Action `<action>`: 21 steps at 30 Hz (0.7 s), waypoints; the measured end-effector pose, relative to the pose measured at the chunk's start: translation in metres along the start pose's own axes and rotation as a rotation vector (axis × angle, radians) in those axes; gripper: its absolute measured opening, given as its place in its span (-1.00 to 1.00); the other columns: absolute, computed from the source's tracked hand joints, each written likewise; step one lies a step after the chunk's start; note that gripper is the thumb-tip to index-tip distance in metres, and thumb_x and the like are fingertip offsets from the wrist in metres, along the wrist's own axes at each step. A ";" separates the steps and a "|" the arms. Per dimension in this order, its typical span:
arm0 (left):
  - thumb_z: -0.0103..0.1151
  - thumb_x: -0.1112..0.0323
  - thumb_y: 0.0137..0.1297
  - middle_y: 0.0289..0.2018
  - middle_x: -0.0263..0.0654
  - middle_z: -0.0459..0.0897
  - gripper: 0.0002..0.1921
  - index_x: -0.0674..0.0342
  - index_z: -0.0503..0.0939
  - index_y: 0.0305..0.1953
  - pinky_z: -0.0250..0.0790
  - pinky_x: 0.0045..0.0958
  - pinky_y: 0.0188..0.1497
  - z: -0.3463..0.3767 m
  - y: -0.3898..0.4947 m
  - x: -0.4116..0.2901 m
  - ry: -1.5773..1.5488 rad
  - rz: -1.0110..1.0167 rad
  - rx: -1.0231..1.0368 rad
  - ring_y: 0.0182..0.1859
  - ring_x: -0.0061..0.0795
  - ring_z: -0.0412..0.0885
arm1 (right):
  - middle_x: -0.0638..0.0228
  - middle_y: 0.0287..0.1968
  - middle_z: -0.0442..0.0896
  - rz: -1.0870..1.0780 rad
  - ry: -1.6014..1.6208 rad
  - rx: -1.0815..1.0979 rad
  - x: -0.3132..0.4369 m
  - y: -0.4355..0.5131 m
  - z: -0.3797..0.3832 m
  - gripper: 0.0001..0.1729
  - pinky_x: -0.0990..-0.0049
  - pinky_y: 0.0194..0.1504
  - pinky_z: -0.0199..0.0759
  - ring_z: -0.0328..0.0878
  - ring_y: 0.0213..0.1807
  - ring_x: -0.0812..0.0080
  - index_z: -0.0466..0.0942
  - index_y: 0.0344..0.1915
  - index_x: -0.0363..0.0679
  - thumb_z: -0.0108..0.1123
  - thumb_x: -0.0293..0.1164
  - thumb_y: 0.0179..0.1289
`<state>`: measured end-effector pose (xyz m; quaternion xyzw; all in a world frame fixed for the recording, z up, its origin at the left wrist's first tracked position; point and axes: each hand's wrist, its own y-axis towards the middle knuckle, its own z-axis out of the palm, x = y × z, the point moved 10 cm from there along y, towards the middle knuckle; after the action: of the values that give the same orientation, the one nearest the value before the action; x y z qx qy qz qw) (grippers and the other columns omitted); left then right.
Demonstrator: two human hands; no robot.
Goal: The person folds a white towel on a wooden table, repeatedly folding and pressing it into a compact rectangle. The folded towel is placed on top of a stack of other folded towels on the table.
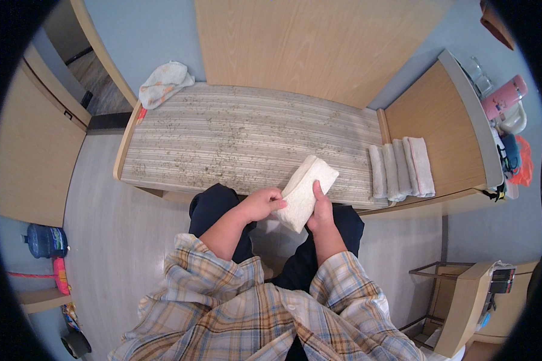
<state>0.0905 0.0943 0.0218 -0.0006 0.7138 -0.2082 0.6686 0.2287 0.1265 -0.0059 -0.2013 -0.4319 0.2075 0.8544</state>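
A folded cream-white towel [308, 192] is held tilted above my knees, at the front edge of a long bench with a striped top [235, 135]. My left hand [263, 203] pinches the towel's near left side between thumb and fingers. On the other side, my right hand [321, 210] grips it with the thumb laid along its face; the other fingers are hidden behind it. At the bench's right end, several folded towels [398, 173] in grey and off-white stand side by side in a row.
A crumpled white cloth with orange marks [166, 85] lies at the bench's back left corner. The right-hand cabinet [438, 99] carries a pink bottle [506, 97] and other items. A blue water jug [46, 241] is on the left. Dark specks dot the bench top.
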 end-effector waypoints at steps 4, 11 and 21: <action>0.26 0.31 0.22 -0.39 -0.41 0.47 -0.80 0.29 0.52 -0.41 0.39 -0.50 -0.20 0.002 -0.005 -0.018 0.126 0.081 0.010 -0.27 -0.58 0.47 | 0.09 0.19 0.45 0.016 0.039 0.007 0.000 0.002 -0.003 -0.32 0.08 0.22 0.28 0.40 0.19 0.05 0.25 0.27 -0.26 0.09 -0.04 0.34; 0.37 0.34 0.09 -0.10 -0.39 0.46 -0.80 0.21 0.55 -0.33 0.35 -0.51 -0.13 0.001 0.000 -0.003 0.080 0.079 -0.027 -0.23 -0.55 0.47 | 0.13 0.10 0.51 0.051 0.136 -0.071 -0.001 0.001 -0.008 -0.42 0.14 0.09 0.40 0.51 0.07 0.15 0.28 0.22 -0.30 0.13 -0.19 0.34; 0.37 0.40 0.04 -0.21 -0.29 0.41 -0.78 0.18 0.61 -0.24 0.37 -0.45 -0.17 -0.022 0.003 0.005 0.139 0.109 -0.256 -0.26 -0.44 0.45 | 0.19 0.17 0.39 0.123 -0.280 0.090 -0.022 -0.013 0.018 -0.31 0.11 0.01 0.42 0.44 0.10 0.24 0.14 0.28 -0.15 0.23 -0.24 0.26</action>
<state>0.0696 0.1025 0.0164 -0.0325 0.7782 -0.0783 0.6223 0.2048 0.1071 -0.0038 -0.1581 -0.5238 0.3047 0.7796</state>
